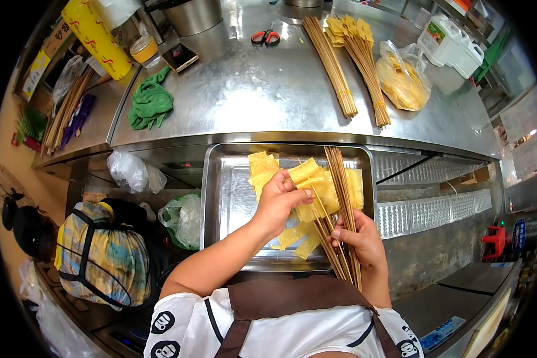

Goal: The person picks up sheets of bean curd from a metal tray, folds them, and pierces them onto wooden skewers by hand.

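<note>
My left hand [275, 201] is closed, pinching a thin yellow square sheet [305, 172] that looks like tofu skin, over a metal tray [209, 197]. A bundle of bamboo skewers [340, 179] is gripped in my right hand [364, 240]. One skewer [321, 204] slants up from the right hand toward the sheet; whether its tip pierces it I cannot tell. More yellow sheets [262, 170] lie in the tray beneath both hands, some folded or overlapping.
On the steel table [232, 101] lie a skewer bundle [331, 65], threaded skewers [364, 71], a bag of yellow sheets [404, 80], scissors [265, 38], a phone [180, 57] and a green cloth [151, 101]. A person [101, 256] is bent low at left. A red stool [493, 243] stands at right.
</note>
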### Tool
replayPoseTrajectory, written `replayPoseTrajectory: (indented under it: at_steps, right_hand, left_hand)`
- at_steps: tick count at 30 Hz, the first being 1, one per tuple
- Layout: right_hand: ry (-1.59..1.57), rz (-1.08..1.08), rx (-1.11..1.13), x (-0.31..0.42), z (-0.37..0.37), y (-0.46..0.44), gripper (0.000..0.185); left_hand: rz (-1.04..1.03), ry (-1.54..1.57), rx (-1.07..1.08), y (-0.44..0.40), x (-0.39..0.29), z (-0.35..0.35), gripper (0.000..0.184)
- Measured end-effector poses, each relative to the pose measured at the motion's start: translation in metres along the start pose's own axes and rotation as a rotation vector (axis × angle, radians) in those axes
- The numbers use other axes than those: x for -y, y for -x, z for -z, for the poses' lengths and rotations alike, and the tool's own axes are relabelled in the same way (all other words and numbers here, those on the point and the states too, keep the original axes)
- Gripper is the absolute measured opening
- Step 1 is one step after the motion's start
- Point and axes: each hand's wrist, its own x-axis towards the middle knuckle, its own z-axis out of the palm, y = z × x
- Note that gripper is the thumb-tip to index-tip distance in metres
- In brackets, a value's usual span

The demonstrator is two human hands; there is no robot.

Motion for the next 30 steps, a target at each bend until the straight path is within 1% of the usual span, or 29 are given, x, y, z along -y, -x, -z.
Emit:
replayPoseTrajectory:
  at_steps: [2, 5, 15, 18, 21, 23, 24, 26, 27, 29, 30]
  right_hand:
    - [-0.001, -0.002, -0.004, 0.000, 0.000, 0.000, 0.018]
    - [0.003, 0.008, 0.006, 0.000, 0.001, -0.001, 0.018]
    - [0.014, -0.010, -0.027, 0.004, -0.006, -0.001, 0.020]
    - [0.021, -0.006, -0.028, 0.004, -0.006, 0.000, 0.020]
    - [0.021, -0.010, -0.031, 0.006, -0.007, 0.001, 0.019]
    - [0.019, -0.011, -0.031, 0.006, -0.006, 0.002, 0.018]
    - [0.035, -0.006, -0.031, 0.005, -0.006, 0.001, 0.017]
    - [0.052, 0.002, -0.026, 0.004, -0.006, 0.003, 0.017]
    - [0.076, 0.028, -0.044, 0.004, -0.009, 0.003, 0.016]
    - [0.104, 0.056, -0.056, 0.003, -0.009, 0.005, 0.016]
    - [0.176, 0.096, -0.074, 0.003, -0.008, 0.005, 0.017]
  left_hand:
    - [0.078, -0.115, 0.061, 0.001, 0.002, 0.002, 0.038]
    - [0.073, -0.159, 0.101, 0.007, 0.002, -0.005, 0.033]
    - [0.050, -0.190, 0.126, 0.013, 0.003, -0.010, 0.035]
    - [0.031, -0.252, 0.139, 0.013, 0.007, -0.011, 0.039]
    - [-0.007, -0.266, 0.130, 0.014, 0.005, -0.013, 0.043]
    - [-0.126, -0.318, 0.122, 0.016, 0.004, -0.017, 0.044]
    - [-0.127, -0.317, 0.124, 0.015, 0.000, -0.017, 0.044]
    - [-0.137, -0.255, 0.064, 0.010, -0.005, -0.019, 0.038]
    - [-0.141, -0.256, 0.063, 0.008, -0.006, -0.018, 0.038]
    - [-0.076, -0.332, 0.006, 0.002, -0.005, -0.014, 0.028]
    - [-0.082, -0.331, 0.005, 0.000, -0.003, -0.013, 0.028]
